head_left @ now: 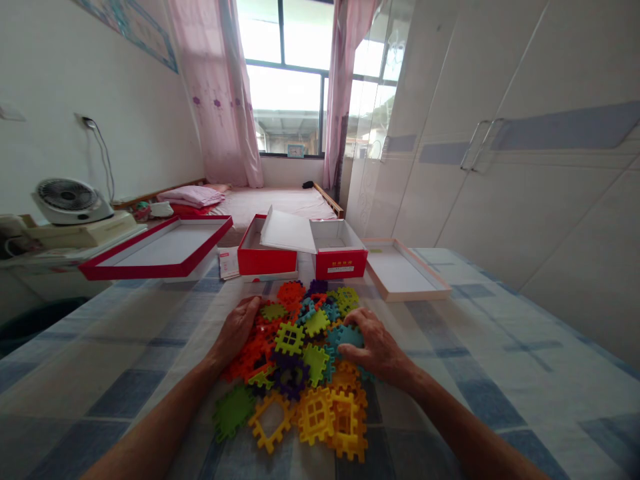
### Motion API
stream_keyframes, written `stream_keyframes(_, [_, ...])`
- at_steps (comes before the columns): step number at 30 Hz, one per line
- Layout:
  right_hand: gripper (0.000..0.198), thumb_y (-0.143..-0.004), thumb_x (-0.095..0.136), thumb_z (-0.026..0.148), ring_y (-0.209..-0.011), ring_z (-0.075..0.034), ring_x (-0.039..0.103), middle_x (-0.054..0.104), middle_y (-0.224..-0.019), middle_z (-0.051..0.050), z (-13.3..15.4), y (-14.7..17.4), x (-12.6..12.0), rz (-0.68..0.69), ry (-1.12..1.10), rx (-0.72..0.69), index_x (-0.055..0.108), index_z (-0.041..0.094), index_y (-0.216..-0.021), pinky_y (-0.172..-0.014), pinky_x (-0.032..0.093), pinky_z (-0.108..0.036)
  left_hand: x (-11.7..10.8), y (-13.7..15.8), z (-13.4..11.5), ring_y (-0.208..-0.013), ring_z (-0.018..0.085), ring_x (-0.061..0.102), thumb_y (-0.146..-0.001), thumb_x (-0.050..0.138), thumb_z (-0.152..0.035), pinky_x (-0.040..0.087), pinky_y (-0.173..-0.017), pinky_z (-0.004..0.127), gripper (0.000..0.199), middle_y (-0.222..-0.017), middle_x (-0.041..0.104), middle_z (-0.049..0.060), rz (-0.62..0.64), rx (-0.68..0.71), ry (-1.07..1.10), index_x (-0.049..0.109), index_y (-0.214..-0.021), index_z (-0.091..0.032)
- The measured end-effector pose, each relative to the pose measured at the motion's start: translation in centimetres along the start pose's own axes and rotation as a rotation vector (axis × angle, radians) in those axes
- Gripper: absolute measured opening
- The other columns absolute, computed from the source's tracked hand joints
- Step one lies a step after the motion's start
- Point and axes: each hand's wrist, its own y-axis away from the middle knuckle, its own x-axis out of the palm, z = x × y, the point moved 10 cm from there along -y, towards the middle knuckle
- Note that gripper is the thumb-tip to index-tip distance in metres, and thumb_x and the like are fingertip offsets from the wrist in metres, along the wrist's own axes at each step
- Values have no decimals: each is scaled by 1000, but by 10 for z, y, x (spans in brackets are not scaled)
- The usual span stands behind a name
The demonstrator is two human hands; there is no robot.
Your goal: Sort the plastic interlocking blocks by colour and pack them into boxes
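A heap of plastic interlocking building tiles [289, 339] with notched edges lies on the checked cloth before me, in orange, green, purple, blue and yellow. My left hand [239, 328] rests against the heap's left side, beside the orange tiles [250, 357]; its fingers lie stretched along them, tips partly hidden. On the right side, my right hand [376, 341] curves its thumb and fingers around the edge of a blue tile [346, 335]. Closest to me are yellow window-like tiles [317, 415], a yellow frame tile [273, 421] and a green tile [233, 412].
Behind the heap stand two red boxes [340, 263], with a white lid or panel [287, 232] leaning across them. A red-rimmed tray-like lid [193, 267] is at left, a pale shallow lid [415, 293] at right. A small white packet [229, 264] stands near the left box.
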Motion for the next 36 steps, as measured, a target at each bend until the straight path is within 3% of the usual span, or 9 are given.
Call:
stream_keyframes(6, [24,-75,60,33,-68,-13,50,53,-75,3,-14,0,-18,-34,-400,192,51,19,-92,-65,41,-25,-1,-1,1,-104,22,54,-85,28,-55,36,-96,29,54,-112,62,4,-3,-11,-5,66,-97,-18])
stream_keyframes(8, [32,-76,59,39,-72,-13,52,56,-80,2,-23,2,-41,-114,-524,245,53,19,-101,-67,43,-24,0,-2,3,-105,22,54,-86,28,-54,35,-97,30,54,-112,62,4,-2,-10,-9,66,-99,-18])
stream_keyframes(10, [38,-76,59,42,-76,-15,55,60,-86,0,-29,7,-55,-72,-569,280,56,18,-107,-69,44,-26,0,-2,6,-106,23,53,-86,28,-54,34,-98,30,54,-113,62,4,-2,-14,-16,66,-99,-18])
stream_keyframes(15, [40,-70,64,38,-78,-21,60,65,-91,-5,-44,43,-38,238,-385,377,64,17,-105,-68,47,-31,-1,-2,9,-108,24,52,-84,28,-56,34,-98,32,55,-113,61,6,-8,-37,-28,67,-95,-17])
stream_keyframes(20, [40,-72,63,29,-94,-23,56,60,-104,-7,-41,64,-23,165,-147,288,59,20,-110,-85,42,-35,-2,-1,5,-107,24,53,-82,27,-59,33,-100,33,59,-114,61,7,-15,-27,-45,67,-89,-16])
stream_keyframes(24, [29,-72,60,23,-91,-20,53,54,-98,-5,-28,69,-22,91,-76,258,55,19,-100,-84,42,-33,-2,-2,5,-109,24,52,-82,28,-59,33,-101,32,58,-115,60,6,-6,-23,-41,67,-89,-17])
stream_keyframes(29, [26,-69,60,19,-102,-21,48,48,-109,-7,-23,71,-25,20,-84,273,51,20,-94,-90,38,-33,-1,-4,12,-111,24,51,-82,29,-58,30,-103,33,56,-117,59,8,-13,-34,-20,66,-92,-17])
stream_keyframes(32, [24,-70,59,20,-93,-20,51,51,-99,-4,-26,74,-20,31,-96,286,50,21,-92,-85,40,-32,0,-4,14,-112,24,50,-83,29,-57,29,-104,33,54,-119,58,7,5,-32,-31,66,-91,-19])
stream_keyframes(36, [30,-69,62,20,-89,-19,52,52,-97,-3,-26,81,-27,-98,-127,282,50,21,-97,-81,41,-30,0,-4,12,-111,24,51,-84,28,-56,31,-103,35,54,-119,58,7,6,-26,-52,66,-93,-19])
